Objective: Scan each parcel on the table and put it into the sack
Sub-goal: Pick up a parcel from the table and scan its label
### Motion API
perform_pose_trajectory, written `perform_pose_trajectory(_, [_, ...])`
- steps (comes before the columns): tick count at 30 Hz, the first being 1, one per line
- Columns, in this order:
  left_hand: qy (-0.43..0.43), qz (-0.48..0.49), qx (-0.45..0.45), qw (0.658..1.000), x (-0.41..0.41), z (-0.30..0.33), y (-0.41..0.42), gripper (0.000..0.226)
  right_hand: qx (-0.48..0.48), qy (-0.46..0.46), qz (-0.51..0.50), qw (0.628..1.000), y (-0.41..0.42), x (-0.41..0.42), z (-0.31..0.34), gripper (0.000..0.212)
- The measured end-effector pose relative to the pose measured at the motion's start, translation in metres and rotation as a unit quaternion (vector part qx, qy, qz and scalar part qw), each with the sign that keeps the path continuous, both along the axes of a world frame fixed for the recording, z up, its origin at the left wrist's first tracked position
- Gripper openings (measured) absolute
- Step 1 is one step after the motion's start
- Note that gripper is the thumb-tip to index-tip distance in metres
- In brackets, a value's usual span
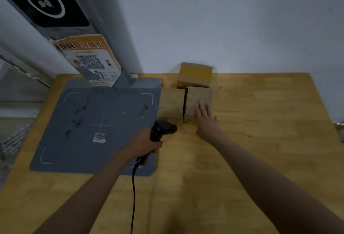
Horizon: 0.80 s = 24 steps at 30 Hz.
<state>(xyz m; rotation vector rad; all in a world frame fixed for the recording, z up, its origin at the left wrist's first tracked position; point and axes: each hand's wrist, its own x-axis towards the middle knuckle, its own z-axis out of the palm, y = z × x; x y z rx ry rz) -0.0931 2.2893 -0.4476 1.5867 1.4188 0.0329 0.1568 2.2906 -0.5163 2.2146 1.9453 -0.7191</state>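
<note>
Three cardboard parcels sit near the back of the wooden table [260, 122]. The right parcel [200, 97] lies under the straight fingers of my right hand [205, 120], which rests on its near edge. The left parcel [172, 103] stands beside it with a narrow gap between. A yellower parcel [194, 74] lies behind both, against the wall. My left hand [145, 145] grips a black handheld scanner [162, 128] by its handle, its head pointing toward the parcels. No sack is in view.
A grey scanning mat [78, 122] covers the table's left part, with a small label [99, 138] on it. A grey post [119, 47] with a QR poster [91, 62] rises from its back edge. The scanner's cable [133, 196] runs toward me.
</note>
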Motion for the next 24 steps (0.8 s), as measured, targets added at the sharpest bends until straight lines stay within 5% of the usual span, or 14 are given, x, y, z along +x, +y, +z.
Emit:
perform_pose_trajectory(10, [-0.029,-0.002,-0.014,0.999,0.002,-0.012,-0.025,0.019,0.018,0.012,-0.012,1.0,-0.076,-0.008,0.003,0.093])
perform_pose_trajectory(21, [-0.013,-0.042,0.011,0.999,-0.016,0.001,-0.102,0.035,0.135,0.021,-0.069,0.988,-0.21,-0.04,-0.005,0.054])
perform_pose_trajectory(24, [-0.016,-0.046,0.02,0.999,-0.025,0.012,-0.117,0.04,0.099,0.018,-0.076,0.992,-0.214,-0.032,0.003,0.053])
